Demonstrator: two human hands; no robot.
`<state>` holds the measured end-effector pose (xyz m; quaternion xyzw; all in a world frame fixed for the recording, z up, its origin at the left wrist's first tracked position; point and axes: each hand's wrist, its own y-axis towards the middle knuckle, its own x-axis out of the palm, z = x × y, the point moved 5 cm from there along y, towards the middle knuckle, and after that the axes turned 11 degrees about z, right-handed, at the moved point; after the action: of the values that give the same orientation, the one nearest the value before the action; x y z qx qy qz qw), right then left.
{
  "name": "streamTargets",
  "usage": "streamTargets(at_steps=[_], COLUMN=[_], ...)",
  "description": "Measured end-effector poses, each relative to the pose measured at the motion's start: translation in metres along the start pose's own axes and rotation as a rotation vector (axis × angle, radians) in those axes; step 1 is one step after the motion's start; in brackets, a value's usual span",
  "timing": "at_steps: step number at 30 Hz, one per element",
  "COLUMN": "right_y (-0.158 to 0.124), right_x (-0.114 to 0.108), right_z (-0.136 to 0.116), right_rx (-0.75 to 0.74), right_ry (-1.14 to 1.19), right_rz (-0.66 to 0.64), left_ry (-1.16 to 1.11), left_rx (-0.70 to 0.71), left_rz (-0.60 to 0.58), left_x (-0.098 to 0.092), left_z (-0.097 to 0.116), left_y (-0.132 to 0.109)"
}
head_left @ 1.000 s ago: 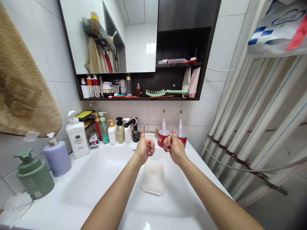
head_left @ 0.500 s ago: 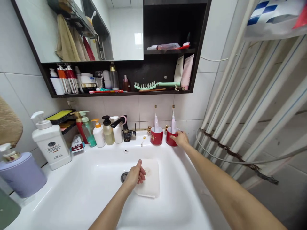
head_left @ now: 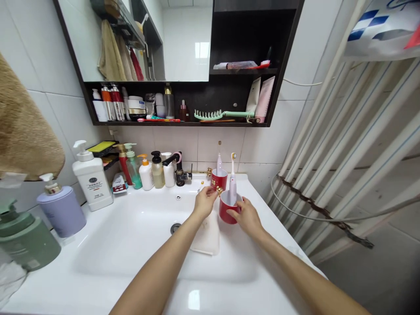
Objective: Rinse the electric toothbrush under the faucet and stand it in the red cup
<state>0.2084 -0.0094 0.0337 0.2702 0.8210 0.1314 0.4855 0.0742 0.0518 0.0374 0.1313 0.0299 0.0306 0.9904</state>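
Observation:
My right hand [head_left: 246,217] grips a red cup [head_left: 226,214], thumb on its near side and fingers at the rim. The cup is held over the sink's back right part, slightly tilted. In it stands an electric toothbrush [head_left: 232,188] with a pale pink handle, head up. My left hand [head_left: 206,202] is at the cup's gold handle [head_left: 219,190], its fingertips close to or touching it, thumb and fingers a little apart. Behind it, a second red cup [head_left: 220,177] with another pale pink toothbrush body [head_left: 219,162] stands on the sink's back ledge, partly hidden by my left hand.
A pale flat mat [head_left: 206,238] lies in the white sink [head_left: 131,245], near the drain [head_left: 175,228]. The black faucet [head_left: 180,170] stands behind, with several pump bottles [head_left: 146,173] to its left. A dark shelf [head_left: 183,123] hangs above; white pipes [head_left: 328,166] run at right.
The right red cup, with its toothbrush, has come off the back ledge toward me in my right hand. My left hand has risen from over the mat to the cup's handle. The view has shifted.

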Motion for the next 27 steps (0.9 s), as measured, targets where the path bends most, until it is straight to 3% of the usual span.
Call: streamTargets(at_steps=[3, 6, 10, 16, 20, 24, 27], right_y=[-0.019, -0.03, -0.035, -0.031, -0.029, -0.028, -0.038], right_x=[0.02, 0.037, 0.052, 0.065, 0.061, 0.038, 0.037], right_z=[-0.018, -0.031, -0.037, -0.03, -0.026, -0.035, -0.053], right_rx=[-0.043, -0.07, -0.079, -0.045, -0.046, -0.029, 0.04], right_ry=[0.034, 0.066, 0.096, 0.109, 0.123, 0.376, 0.681], right_rz=[-0.053, -0.09, -0.122, -0.139, -0.148, -0.073, -0.256], left_ry=[-0.002, 0.08, 0.072, -0.403, -0.515, -0.559, -0.559], left_rx=[0.016, -0.015, -0.043, -0.068, -0.137, -0.228, -0.294], left_rz=[0.007, 0.065, 0.147, 0.321, 0.325, 0.254, 0.186], left_x=[0.01, 0.005, -0.018, -0.064, -0.083, -0.081, -0.07], left_z=[0.003, -0.012, -0.026, -0.005, 0.001, -0.006, -0.011], left_y=[0.009, 0.015, 0.021, 0.023, 0.011, -0.002, -0.009])
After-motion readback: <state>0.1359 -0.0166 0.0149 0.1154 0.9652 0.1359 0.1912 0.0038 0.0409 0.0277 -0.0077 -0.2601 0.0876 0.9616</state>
